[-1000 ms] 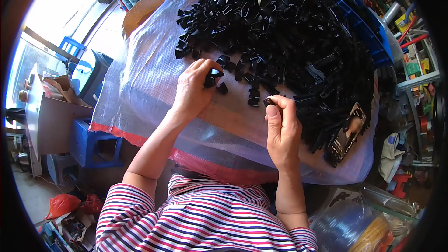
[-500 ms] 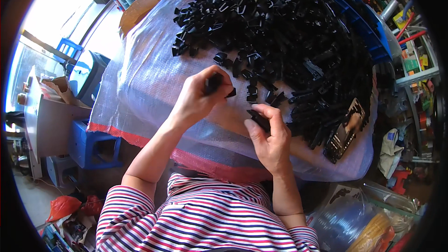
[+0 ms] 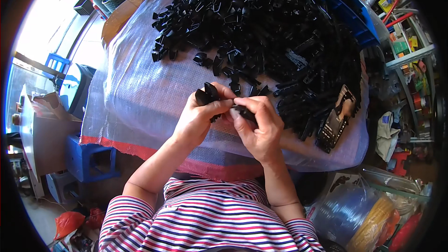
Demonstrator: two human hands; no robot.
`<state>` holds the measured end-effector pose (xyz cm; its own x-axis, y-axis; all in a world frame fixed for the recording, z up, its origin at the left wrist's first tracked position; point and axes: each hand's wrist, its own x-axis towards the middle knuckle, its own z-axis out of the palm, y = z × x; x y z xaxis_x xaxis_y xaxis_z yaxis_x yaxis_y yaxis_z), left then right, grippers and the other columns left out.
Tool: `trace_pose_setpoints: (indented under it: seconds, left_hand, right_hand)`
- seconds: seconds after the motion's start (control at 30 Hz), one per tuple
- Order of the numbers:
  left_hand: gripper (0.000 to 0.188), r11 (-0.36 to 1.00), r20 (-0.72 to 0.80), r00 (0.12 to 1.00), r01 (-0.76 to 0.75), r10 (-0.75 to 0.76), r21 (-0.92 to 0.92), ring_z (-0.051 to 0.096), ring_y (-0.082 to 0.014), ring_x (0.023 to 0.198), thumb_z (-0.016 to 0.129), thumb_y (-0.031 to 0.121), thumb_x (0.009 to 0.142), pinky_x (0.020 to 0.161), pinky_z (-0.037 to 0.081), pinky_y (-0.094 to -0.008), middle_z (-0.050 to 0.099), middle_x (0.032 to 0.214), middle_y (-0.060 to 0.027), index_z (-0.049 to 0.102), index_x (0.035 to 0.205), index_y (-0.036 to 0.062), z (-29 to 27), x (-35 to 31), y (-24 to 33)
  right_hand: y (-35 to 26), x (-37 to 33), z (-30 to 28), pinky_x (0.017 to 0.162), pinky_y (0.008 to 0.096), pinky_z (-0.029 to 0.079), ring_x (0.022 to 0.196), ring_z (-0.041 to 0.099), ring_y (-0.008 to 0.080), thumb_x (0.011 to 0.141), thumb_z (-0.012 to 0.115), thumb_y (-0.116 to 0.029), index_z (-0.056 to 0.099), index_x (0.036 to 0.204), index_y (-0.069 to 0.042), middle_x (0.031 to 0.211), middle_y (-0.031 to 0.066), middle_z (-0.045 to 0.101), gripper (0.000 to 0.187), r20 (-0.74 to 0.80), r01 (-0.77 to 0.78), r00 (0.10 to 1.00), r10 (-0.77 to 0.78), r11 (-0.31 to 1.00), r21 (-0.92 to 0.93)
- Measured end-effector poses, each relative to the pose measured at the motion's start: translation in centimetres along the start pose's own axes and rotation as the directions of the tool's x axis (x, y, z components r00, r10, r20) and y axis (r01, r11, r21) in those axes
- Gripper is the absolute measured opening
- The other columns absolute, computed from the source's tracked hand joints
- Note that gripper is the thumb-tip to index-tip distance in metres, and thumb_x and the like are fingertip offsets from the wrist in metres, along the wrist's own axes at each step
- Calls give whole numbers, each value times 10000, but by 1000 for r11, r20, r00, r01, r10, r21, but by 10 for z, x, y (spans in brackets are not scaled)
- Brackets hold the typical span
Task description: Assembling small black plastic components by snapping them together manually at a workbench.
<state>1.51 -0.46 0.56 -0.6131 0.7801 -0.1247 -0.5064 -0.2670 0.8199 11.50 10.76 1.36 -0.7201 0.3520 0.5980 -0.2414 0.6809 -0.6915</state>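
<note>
In front of my chest both hands meet over a white woven plastic sheet [image 3: 135, 93]. My left hand [image 3: 192, 120] is closed round small black plastic pieces [image 3: 206, 94], which stick up past the thumb and forefinger. Pinched in the fingers of my right hand [image 3: 263, 133] is a black plastic strip [image 3: 245, 112]. The fingertips of the two hands touch, and what lies between them is mostly hidden. Just beyond is a large heap of black plastic pieces [image 3: 252, 23], short curved ones at left and longer strips at right.
A flat black card with light markings [image 3: 335, 120] lies at the heap's right edge. Behind the heap stands a blue crate [image 3: 361, 28]. At left are a blue stool [image 3: 91, 158] and a white cabinet [image 3: 51, 135]. Bagged goods [image 3: 350, 214] sit lower right, below a packed shelf [image 3: 410, 58].
My hands were apart and have come together, fingertips touching. My left hand has moved down and turned, showing more of its black pieces. The whole view has shifted slightly.
</note>
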Motion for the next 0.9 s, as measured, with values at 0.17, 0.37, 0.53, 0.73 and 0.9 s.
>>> trace_pose_setpoints:
  seconds: [0.17, 0.37, 0.53, 0.73, 0.9]
  left_hand:
    - [95, 996, -32, 999, 5, -8, -92, 539, -107, 646, 605, 95, 825, 590, 444, -229, 562, 755, -20, 561, 887, 38, 4, 3, -6]
    - [122, 997, -87, 996, -15, 8, -73, 523, -103, 620, 614, 126, 833, 569, 421, -221, 562, 740, -25, 561, 894, 35, 0, 5, -3]
    - [127, 999, -115, 993, -12, 6, -49, 550, -119, 598, 611, 136, 837, 555, 441, -218, 571, 737, -46, 571, 878, 24, -3, 9, 0]
    - [142, 998, -84, 994, -67, 65, -23, 556, -118, 619, 621, 146, 831, 556, 441, -217, 571, 750, -44, 562, 888, 30, -2, 8, 0]
    - [135, 989, -128, 981, -148, 147, 5, 547, -131, 633, 632, 105, 818, 579, 445, -240, 560, 780, -57, 549, 881, 18, 6, 4, -3]
  right_hand:
    - [-3, 4, 3, 635, 262, 458, 702, 570, 189, 763, 670, -71, 581, 892, -10, 820, 92, 582, 168, -60, -113, 991, 116, 992, 56]
    - [-15, 4, -3, 694, 228, 435, 758, 511, 101, 841, 579, -95, 516, 990, 1, 874, 41, 536, 188, 65, -431, 898, 435, 838, 335]
    - [-3, -11, -19, 645, 203, 416, 710, 503, 77, 881, 557, -159, 564, 1036, 7, 869, 33, 571, 227, 61, -330, 944, 326, 940, 83]
    - [-11, -11, -14, 666, 227, 429, 722, 533, 99, 892, 546, -213, 571, 1013, 6, 829, 52, 606, 252, 59, -335, 941, 332, 942, 36]
    - [-13, -9, -8, 647, 228, 424, 704, 523, 101, 900, 529, -213, 567, 986, 10, 790, 53, 598, 242, 102, -363, 930, 354, 928, 85]
